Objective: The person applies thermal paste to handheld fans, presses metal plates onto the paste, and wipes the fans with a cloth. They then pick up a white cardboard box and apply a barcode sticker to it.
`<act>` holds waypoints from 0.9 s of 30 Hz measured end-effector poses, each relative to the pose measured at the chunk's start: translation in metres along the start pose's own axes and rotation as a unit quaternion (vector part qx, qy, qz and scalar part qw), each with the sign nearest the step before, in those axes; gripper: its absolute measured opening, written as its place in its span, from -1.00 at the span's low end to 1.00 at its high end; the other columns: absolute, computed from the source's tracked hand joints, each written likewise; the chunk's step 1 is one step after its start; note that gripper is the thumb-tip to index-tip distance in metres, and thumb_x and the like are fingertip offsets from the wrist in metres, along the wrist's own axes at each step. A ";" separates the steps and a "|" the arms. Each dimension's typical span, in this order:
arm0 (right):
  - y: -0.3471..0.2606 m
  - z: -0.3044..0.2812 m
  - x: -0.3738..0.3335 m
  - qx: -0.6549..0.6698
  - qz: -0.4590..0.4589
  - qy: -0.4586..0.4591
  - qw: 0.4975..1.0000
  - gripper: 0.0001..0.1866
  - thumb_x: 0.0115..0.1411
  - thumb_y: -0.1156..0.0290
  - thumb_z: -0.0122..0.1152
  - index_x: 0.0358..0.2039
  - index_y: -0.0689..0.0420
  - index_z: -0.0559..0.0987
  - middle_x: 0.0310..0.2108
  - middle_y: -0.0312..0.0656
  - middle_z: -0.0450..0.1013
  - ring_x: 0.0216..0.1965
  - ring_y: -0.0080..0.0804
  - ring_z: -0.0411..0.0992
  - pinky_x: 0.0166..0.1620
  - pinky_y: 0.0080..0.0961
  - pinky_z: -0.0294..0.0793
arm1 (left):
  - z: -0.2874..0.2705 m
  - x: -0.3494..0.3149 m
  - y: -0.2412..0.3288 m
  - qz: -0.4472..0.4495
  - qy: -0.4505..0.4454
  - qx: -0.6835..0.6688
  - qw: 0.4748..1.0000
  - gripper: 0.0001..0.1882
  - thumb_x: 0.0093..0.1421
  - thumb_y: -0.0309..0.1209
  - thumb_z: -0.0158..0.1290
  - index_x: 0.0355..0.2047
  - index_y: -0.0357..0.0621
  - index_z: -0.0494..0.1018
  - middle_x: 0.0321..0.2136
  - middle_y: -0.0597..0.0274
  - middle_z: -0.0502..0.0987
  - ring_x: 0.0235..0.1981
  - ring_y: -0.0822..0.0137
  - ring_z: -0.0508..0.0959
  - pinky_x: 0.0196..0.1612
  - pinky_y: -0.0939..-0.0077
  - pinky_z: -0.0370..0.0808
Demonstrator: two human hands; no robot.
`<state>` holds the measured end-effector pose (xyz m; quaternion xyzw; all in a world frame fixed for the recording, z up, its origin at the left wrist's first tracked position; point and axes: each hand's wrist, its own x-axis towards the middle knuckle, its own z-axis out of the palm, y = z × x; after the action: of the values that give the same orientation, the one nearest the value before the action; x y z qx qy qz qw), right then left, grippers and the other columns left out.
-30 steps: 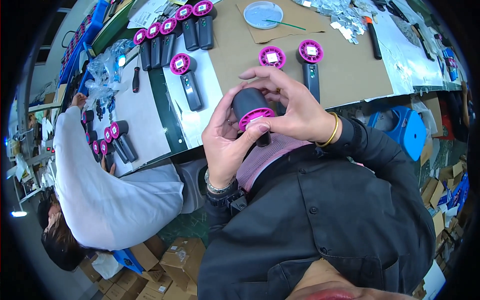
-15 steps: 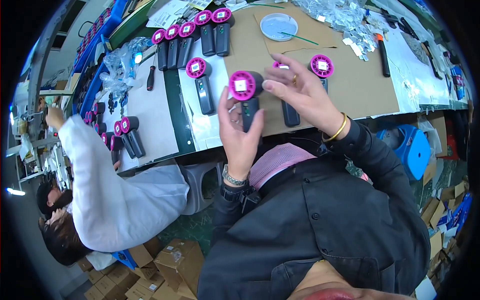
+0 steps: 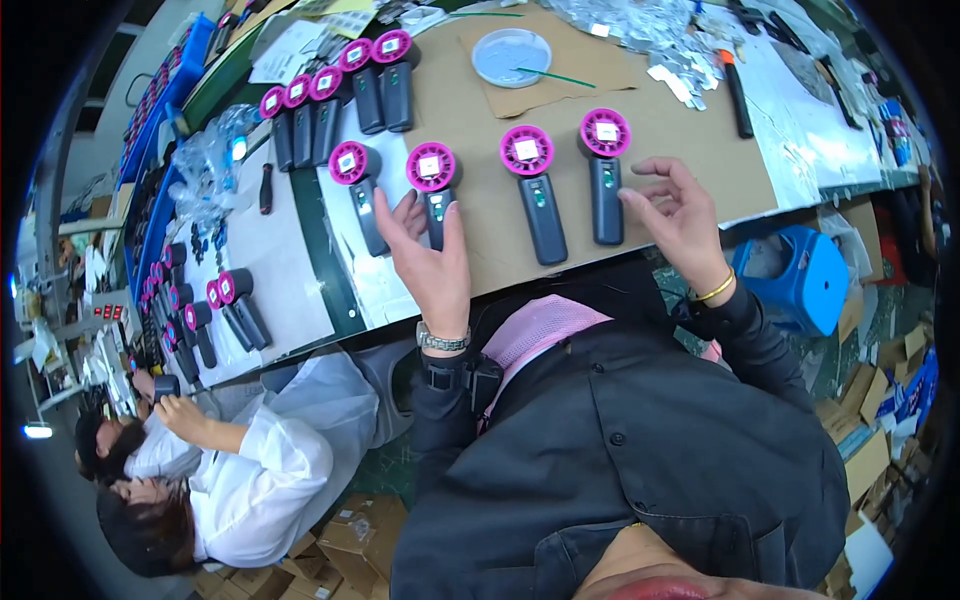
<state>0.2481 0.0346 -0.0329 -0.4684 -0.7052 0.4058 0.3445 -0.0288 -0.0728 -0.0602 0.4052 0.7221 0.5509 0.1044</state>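
Handheld fan (image 3: 434, 184), magenta ring, dk grey handle, lies face up nr the front edge of the table (image 3: 332, 275). White sq. label (image 3: 430, 167) on it, print too small to read. L hand (image 3: 434, 262) has thumb & fingers either side of the handle; can't tell if gripping. R hand (image 3: 682, 215), well apart, loosely curled just beside the rightmost fan (image 3: 606, 190). Brown card (image 3: 482, 215) shows betw. L-hand fan & middle fan (image 3: 538, 205). Vs 0.5 s ago: fan's now in line w/ neighbours; R hand no longer covers middle fan.

Even light on the work surface (image 3: 690, 160), glare on plastic sheeting (image 3: 795, 165), a lamp (image 3: 38, 431) glowing left, edges bowed, corners black
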 end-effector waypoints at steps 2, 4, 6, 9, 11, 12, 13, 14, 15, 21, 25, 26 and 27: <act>-0.002 0.005 -0.003 0.042 0.026 -0.016 0.999 -0.61 0.27 0.57 0.41 0.08 0.25 0.51 -0.04 -0.25 0.52 -0.17 -0.61 0.53 -0.22 -0.71 0.53 | 0.001 -0.001 0.003 -0.008 0.004 -0.006 1.000 -0.11 0.29 -0.48 0.28 0.48 -0.33 0.01 0.12 -0.19 0.50 0.10 0.08 0.56 0.19 0.21 0.48; -0.004 0.011 -0.003 0.065 0.035 -0.031 0.997 -0.60 0.26 0.59 0.41 0.09 0.24 0.51 -0.03 -0.25 0.52 -0.15 -0.59 0.55 -0.20 -0.70 0.55 | -0.001 -0.002 0.004 -0.023 -0.001 -0.027 0.999 -0.17 0.31 -0.45 0.26 0.47 -0.33 0.06 0.14 -0.19 0.50 0.09 0.07 0.57 0.18 0.20 0.48; -0.004 0.016 -0.002 0.074 0.027 -0.045 0.996 -0.58 0.26 0.61 0.40 0.10 0.24 0.50 0.01 -0.23 0.51 -0.12 -0.54 0.57 -0.15 -0.66 0.58 | -0.005 -0.003 0.001 -0.016 0.013 -0.021 1.000 -0.20 0.31 -0.46 0.24 0.46 -0.34 0.09 0.13 -0.18 0.50 0.08 0.09 0.57 0.16 0.21 0.49; -0.005 0.023 0.003 0.077 0.016 -0.063 0.995 -0.58 0.26 0.62 0.40 0.11 0.23 0.50 0.03 -0.22 0.50 -0.09 -0.50 0.59 -0.12 -0.64 0.60 | -0.011 -0.003 -0.004 0.001 0.032 -0.013 0.999 -0.25 0.33 -0.47 0.22 0.43 -0.35 0.14 0.12 -0.14 0.52 0.05 0.12 0.57 0.13 0.24 0.50; -0.005 0.023 0.004 0.067 0.012 -0.073 0.995 -0.59 0.26 0.62 0.39 0.10 0.24 0.50 0.06 -0.21 0.49 -0.07 -0.46 0.60 -0.11 -0.61 0.61 | -0.013 -0.002 -0.005 0.010 0.046 -0.009 0.999 -0.31 0.33 -0.50 0.21 0.40 -0.36 0.20 0.10 -0.10 0.53 0.02 0.17 0.56 0.09 0.26 0.51; -0.005 0.024 0.005 0.066 0.013 -0.071 0.995 -0.59 0.26 0.62 0.39 0.10 0.24 0.50 0.06 -0.21 0.49 -0.07 -0.46 0.60 -0.11 -0.61 0.61 | -0.014 0.000 -0.006 0.015 0.052 -0.008 0.999 -0.33 0.33 -0.52 0.20 0.39 -0.36 0.23 0.09 -0.08 0.54 0.00 0.19 0.56 0.07 0.28 0.51; -0.005 0.026 0.007 0.065 0.003 -0.077 0.995 -0.59 0.25 0.62 0.39 0.10 0.24 0.50 0.05 -0.21 0.49 -0.07 -0.46 0.60 -0.11 -0.60 0.61 | -0.016 0.001 -0.006 0.015 0.049 -0.010 0.999 -0.33 0.33 -0.52 0.20 0.39 -0.36 0.23 0.09 -0.08 0.54 0.00 0.19 0.56 0.07 0.28 0.51; -0.005 0.029 0.010 0.064 -0.006 -0.084 0.994 -0.59 0.25 0.63 0.39 0.10 0.24 0.51 0.05 -0.21 0.49 -0.07 -0.46 0.60 -0.11 -0.59 0.61 | -0.019 0.002 -0.006 0.015 0.058 -0.014 0.998 -0.36 0.32 -0.53 0.20 0.37 -0.36 0.25 0.07 -0.07 0.55 -0.02 0.20 0.56 0.05 0.28 0.51; -0.004 0.031 0.012 0.062 -0.014 -0.088 0.994 -0.59 0.25 0.63 0.39 0.10 0.24 0.51 0.05 -0.21 0.49 -0.08 -0.46 0.60 -0.11 -0.58 0.62 | -0.020 0.003 -0.005 0.014 0.063 -0.020 0.998 -0.38 0.32 -0.55 0.19 0.35 -0.37 0.28 0.06 -0.05 0.55 -0.03 0.21 0.55 0.03 0.29 0.51; -0.010 0.046 0.022 0.071 -0.042 -0.107 0.991 -0.57 0.24 0.63 0.39 0.11 0.21 0.51 -0.01 -0.21 0.51 -0.11 -0.46 0.60 -0.10 -0.57 0.61 | -0.008 -0.002 0.005 0.075 0.037 0.023 0.996 -0.44 0.29 -0.59 0.19 0.29 -0.36 0.36 0.02 -0.03 0.56 -0.06 0.19 0.56 -0.02 0.30 0.51; -0.018 0.042 0.036 0.032 -0.099 -0.131 0.986 -0.56 0.25 0.56 0.40 0.12 0.15 0.52 -0.13 -0.21 0.55 -0.19 -0.47 0.59 -0.16 -0.56 0.58 | -0.006 -0.003 0.006 0.092 0.038 0.051 0.994 -0.46 0.28 -0.60 0.20 0.27 -0.35 0.39 0.00 -0.03 0.56 -0.06 0.16 0.56 -0.04 0.29 0.50; -0.021 0.037 0.043 -0.005 -0.121 -0.130 0.984 -0.56 0.25 0.52 0.40 0.13 0.13 0.52 -0.17 -0.21 0.55 -0.23 -0.45 0.59 -0.19 -0.54 0.57 | -0.007 -0.002 0.007 0.096 0.042 0.061 0.993 -0.47 0.27 -0.60 0.21 0.26 -0.34 0.40 0.00 -0.03 0.56 -0.05 0.14 0.55 -0.03 0.27 0.50; -0.025 0.033 0.049 -0.041 -0.142 -0.129 0.981 -0.55 0.25 0.49 0.41 0.14 0.11 0.52 -0.22 -0.20 0.55 -0.26 -0.43 0.59 -0.22 -0.53 0.56 | -0.009 -0.002 0.008 0.099 0.046 0.071 0.991 -0.48 0.27 -0.60 0.22 0.24 -0.33 0.42 0.01 -0.04 0.56 -0.05 0.13 0.55 -0.03 0.26 0.50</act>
<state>0.1944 0.0671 -0.0198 -0.3209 -0.8192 0.3805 0.2848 -0.0289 -0.0804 -0.0504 0.4552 0.7197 0.5241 -0.0132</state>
